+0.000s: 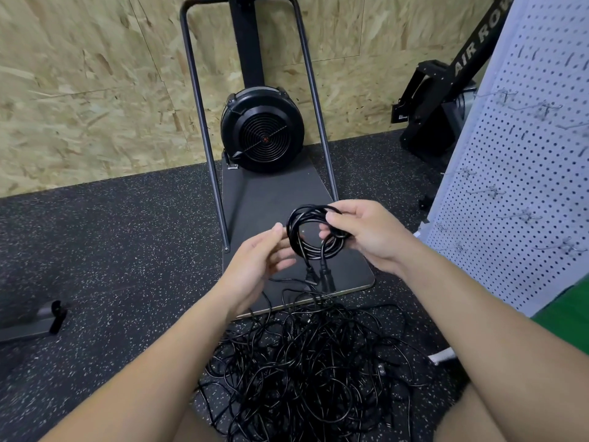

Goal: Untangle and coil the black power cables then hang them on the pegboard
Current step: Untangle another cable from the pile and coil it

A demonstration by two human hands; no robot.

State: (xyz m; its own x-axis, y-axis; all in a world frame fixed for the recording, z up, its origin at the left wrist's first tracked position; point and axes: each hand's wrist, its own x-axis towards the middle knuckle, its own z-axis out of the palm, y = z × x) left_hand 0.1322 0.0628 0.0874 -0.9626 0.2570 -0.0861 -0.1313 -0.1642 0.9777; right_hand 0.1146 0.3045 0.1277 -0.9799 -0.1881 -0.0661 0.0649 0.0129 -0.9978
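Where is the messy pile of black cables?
The tangled pile of cables lies on the speckled floor, low in the head view, between the person's forearms and below the coiled cable.
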